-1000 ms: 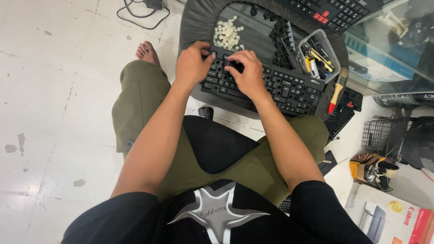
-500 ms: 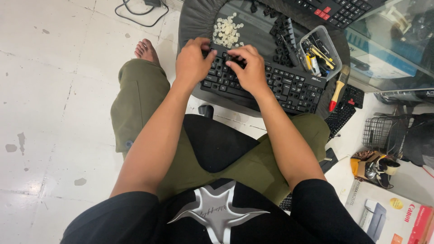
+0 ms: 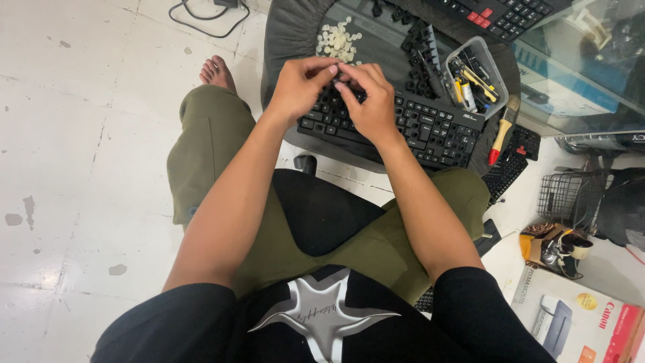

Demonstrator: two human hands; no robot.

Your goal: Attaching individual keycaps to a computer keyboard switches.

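Observation:
A black keyboard (image 3: 430,128) lies across a round dark padded seat (image 3: 289,33) in front of my knees. Both hands hover over its upper left corner with their fingertips meeting. My left hand (image 3: 299,87) pinches a small dark piece, too small to identify. My right hand (image 3: 369,101) has its thumb and forefinger closed on the same piece. Just beyond my fingers lies a pile of small white pieces (image 3: 336,42). Loose black keycaps (image 3: 416,40) sit to its right.
A clear plastic box (image 3: 476,74) of small tools stands beside the keyboard. A wooden-handled brush (image 3: 502,131) lies at the seat's right rim. A second keyboard (image 3: 497,13) is at the top. On the floor at right are a wire basket (image 3: 564,198) and a printed carton (image 3: 578,323).
Both hands have lifted off the keys, where they lay flat, and drawn together over the keyboard's upper left, fingertips now pinched on a small piece.

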